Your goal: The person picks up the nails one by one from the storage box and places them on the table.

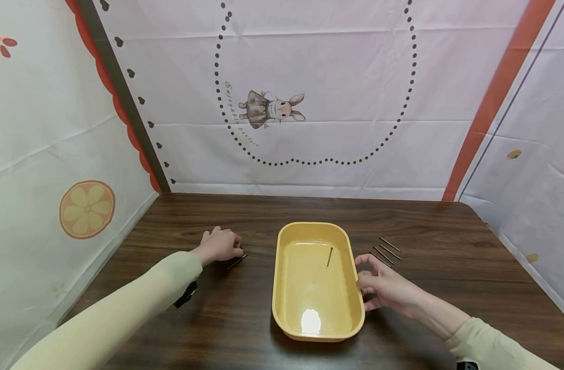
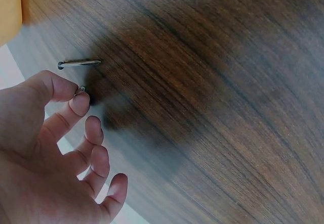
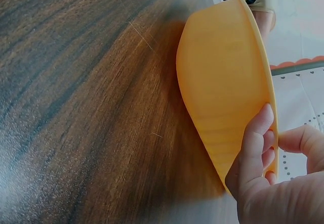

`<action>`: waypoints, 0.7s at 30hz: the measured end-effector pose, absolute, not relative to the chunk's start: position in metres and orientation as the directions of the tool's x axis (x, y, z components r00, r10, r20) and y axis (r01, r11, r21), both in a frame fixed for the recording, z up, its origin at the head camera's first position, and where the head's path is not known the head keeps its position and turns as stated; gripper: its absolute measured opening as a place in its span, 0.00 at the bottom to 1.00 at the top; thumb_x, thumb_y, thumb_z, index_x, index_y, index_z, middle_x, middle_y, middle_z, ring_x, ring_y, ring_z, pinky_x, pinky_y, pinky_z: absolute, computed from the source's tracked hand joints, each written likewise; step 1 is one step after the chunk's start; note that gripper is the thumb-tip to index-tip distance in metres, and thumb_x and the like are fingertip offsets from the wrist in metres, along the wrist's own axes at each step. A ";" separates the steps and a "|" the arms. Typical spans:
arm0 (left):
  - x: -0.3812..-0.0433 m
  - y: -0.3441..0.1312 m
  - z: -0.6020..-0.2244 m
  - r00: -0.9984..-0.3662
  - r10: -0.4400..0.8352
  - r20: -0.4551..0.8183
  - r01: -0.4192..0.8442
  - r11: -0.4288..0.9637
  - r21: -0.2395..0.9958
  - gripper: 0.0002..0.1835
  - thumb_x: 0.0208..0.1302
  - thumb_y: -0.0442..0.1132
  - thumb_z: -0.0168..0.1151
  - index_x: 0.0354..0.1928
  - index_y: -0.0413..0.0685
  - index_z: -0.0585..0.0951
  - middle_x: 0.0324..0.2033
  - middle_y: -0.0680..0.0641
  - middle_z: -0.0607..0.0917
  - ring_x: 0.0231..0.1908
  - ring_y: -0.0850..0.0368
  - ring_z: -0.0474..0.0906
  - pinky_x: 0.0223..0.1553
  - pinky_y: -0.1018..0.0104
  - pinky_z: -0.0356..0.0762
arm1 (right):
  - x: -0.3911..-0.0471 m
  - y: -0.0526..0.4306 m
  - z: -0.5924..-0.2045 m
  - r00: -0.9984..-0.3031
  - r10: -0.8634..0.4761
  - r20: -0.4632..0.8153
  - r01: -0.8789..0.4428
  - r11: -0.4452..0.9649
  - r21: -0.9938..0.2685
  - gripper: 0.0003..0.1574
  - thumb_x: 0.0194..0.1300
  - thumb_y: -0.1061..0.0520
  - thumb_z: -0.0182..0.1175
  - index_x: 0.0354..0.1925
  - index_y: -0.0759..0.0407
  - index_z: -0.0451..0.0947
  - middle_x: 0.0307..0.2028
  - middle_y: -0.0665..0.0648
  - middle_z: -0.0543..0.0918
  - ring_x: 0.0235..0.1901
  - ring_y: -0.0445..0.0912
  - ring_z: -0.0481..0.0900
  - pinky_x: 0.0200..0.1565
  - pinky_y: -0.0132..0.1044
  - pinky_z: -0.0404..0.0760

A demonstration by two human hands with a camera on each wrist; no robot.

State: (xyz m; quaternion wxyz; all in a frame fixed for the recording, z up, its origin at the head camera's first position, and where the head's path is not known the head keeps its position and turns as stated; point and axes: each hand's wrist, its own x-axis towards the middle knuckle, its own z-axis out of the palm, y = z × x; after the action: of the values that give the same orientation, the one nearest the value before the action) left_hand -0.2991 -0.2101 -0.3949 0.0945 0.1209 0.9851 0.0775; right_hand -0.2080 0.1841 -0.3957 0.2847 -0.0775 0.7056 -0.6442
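My left hand (image 1: 221,244) is over the table left of the yellow tray. In the left wrist view its thumb and index finger pinch a small metal nail (image 2: 81,90), mostly hidden by the fingertips. Close beside them another nail (image 2: 80,63) lies on the wood, its dark head toward the tray side. My right hand (image 1: 393,289) grips the right rim of the yellow tray (image 1: 278,288), thumb over the edge and fingers against the outer wall, as the right wrist view shows. Inside the tray, toward its far right, lies one nail (image 1: 330,258).
Several nails (image 1: 390,247) lie side by side on the dark wooden table (image 1: 208,318), right of the tray and just beyond my right hand. A printed cloth (image 1: 346,92) with a rabbit figure hangs behind the table, and cloth walls stand at both sides.
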 end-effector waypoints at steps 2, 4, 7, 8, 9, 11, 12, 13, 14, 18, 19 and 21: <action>-0.300 -0.210 -0.396 -0.953 0.253 -0.167 0.224 0.959 0.175 0.18 0.65 0.43 0.58 0.18 0.53 0.66 0.23 0.50 0.70 0.34 0.50 0.61 0.37 0.55 0.50 | -0.208 0.184 -0.396 -0.826 -0.475 -0.303 0.258 0.159 -0.953 0.33 0.64 0.64 0.52 0.61 0.60 0.47 0.34 0.51 0.77 0.31 0.42 0.79 0.32 0.38 0.86; -0.300 -0.211 -0.397 -0.953 0.252 -0.168 0.223 0.959 0.174 0.18 0.65 0.43 0.58 0.18 0.53 0.67 0.23 0.50 0.70 0.34 0.50 0.61 0.37 0.55 0.50 | -0.208 0.184 -0.396 -0.827 -0.474 -0.303 0.258 0.160 -0.953 0.33 0.64 0.64 0.52 0.61 0.60 0.47 0.34 0.51 0.77 0.31 0.42 0.79 0.32 0.38 0.86; -0.301 -0.211 -0.398 -0.953 0.253 -0.168 0.225 0.960 0.169 0.18 0.65 0.43 0.58 0.18 0.54 0.67 0.23 0.51 0.70 0.34 0.50 0.62 0.37 0.55 0.50 | -0.208 0.184 -0.396 -0.826 -0.474 -0.304 0.257 0.162 -0.953 0.34 0.64 0.64 0.52 0.61 0.60 0.47 0.34 0.51 0.77 0.32 0.42 0.79 0.32 0.39 0.86; -0.301 -0.211 -0.398 -0.953 0.253 -0.168 0.225 0.960 0.168 0.18 0.65 0.43 0.58 0.18 0.54 0.67 0.23 0.51 0.70 0.34 0.50 0.62 0.37 0.55 0.50 | -0.208 0.184 -0.396 -0.826 -0.474 -0.304 0.257 0.163 -0.952 0.33 0.64 0.64 0.52 0.61 0.60 0.47 0.34 0.51 0.77 0.32 0.42 0.79 0.32 0.39 0.86; -0.301 -0.211 -0.398 -0.953 0.252 -0.168 0.225 0.960 0.168 0.18 0.65 0.43 0.58 0.18 0.54 0.67 0.23 0.51 0.70 0.34 0.50 0.62 0.37 0.55 0.50 | -0.209 0.184 -0.396 -0.826 -0.475 -0.304 0.257 0.164 -0.953 0.33 0.64 0.64 0.52 0.61 0.60 0.47 0.35 0.51 0.77 0.32 0.42 0.79 0.32 0.39 0.86; -0.302 -0.212 -0.399 -0.953 0.253 -0.169 0.225 0.960 0.168 0.18 0.66 0.44 0.58 0.18 0.54 0.67 0.23 0.51 0.70 0.34 0.50 0.62 0.38 0.55 0.50 | -0.209 0.184 -0.397 -0.826 -0.474 -0.305 0.257 0.164 -0.952 0.33 0.64 0.64 0.52 0.61 0.60 0.47 0.35 0.51 0.77 0.32 0.42 0.79 0.32 0.39 0.86; -0.302 -0.212 -0.399 -0.953 0.252 -0.170 0.224 0.960 0.170 0.18 0.66 0.44 0.59 0.18 0.54 0.67 0.22 0.51 0.70 0.34 0.50 0.62 0.37 0.55 0.50 | -0.209 0.184 -0.397 -0.826 -0.473 -0.306 0.258 0.165 -0.952 0.33 0.64 0.63 0.52 0.61 0.60 0.47 0.35 0.52 0.77 0.32 0.42 0.79 0.32 0.39 0.86; -0.302 -0.212 -0.399 -0.953 0.251 -0.171 0.222 0.960 0.172 0.18 0.66 0.44 0.59 0.18 0.54 0.67 0.22 0.51 0.70 0.33 0.50 0.62 0.37 0.55 0.50 | -0.209 0.184 -0.397 -0.826 -0.472 -0.307 0.259 0.166 -0.952 0.33 0.64 0.63 0.52 0.61 0.60 0.47 0.35 0.52 0.77 0.32 0.42 0.79 0.32 0.39 0.86; -0.302 -0.211 -0.399 -0.953 0.250 -0.173 0.221 0.960 0.173 0.18 0.66 0.44 0.59 0.18 0.54 0.67 0.22 0.51 0.70 0.33 0.50 0.61 0.37 0.55 0.50 | -0.209 0.184 -0.397 -0.827 -0.471 -0.308 0.259 0.167 -0.951 0.33 0.64 0.63 0.52 0.61 0.59 0.47 0.35 0.52 0.77 0.32 0.42 0.79 0.32 0.39 0.86; -0.302 -0.211 -0.398 -0.951 0.249 -0.182 0.219 0.961 0.172 0.19 0.67 0.44 0.58 0.18 0.54 0.67 0.21 0.52 0.70 0.33 0.50 0.61 0.37 0.56 0.49 | -0.209 0.184 -0.397 -0.827 -0.470 -0.310 0.260 0.168 -0.951 0.34 0.64 0.63 0.52 0.61 0.59 0.47 0.35 0.52 0.77 0.32 0.42 0.79 0.32 0.39 0.86; -0.302 -0.211 -0.398 -0.951 0.248 -0.185 0.217 0.961 0.170 0.19 0.67 0.44 0.58 0.18 0.54 0.67 0.21 0.52 0.69 0.33 0.50 0.61 0.37 0.56 0.49 | -0.209 0.184 -0.397 -0.827 -0.470 -0.310 0.260 0.169 -0.951 0.34 0.64 0.63 0.52 0.61 0.59 0.47 0.35 0.52 0.77 0.32 0.42 0.79 0.32 0.39 0.86; -0.302 -0.210 -0.397 -0.951 0.247 -0.189 0.216 0.961 0.171 0.19 0.67 0.44 0.58 0.18 0.54 0.67 0.21 0.52 0.69 0.33 0.50 0.61 0.37 0.56 0.49 | -0.209 0.184 -0.396 -0.826 -0.471 -0.309 0.260 0.168 -0.951 0.33 0.64 0.63 0.52 0.61 0.60 0.47 0.35 0.52 0.77 0.32 0.42 0.79 0.33 0.39 0.86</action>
State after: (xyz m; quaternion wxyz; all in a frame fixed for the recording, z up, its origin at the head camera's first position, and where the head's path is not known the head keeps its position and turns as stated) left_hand -0.3017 -0.2103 -0.3969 0.1047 0.1174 0.9847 0.0746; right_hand -0.2089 0.1842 -0.3964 0.2852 -0.0743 0.7088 -0.6409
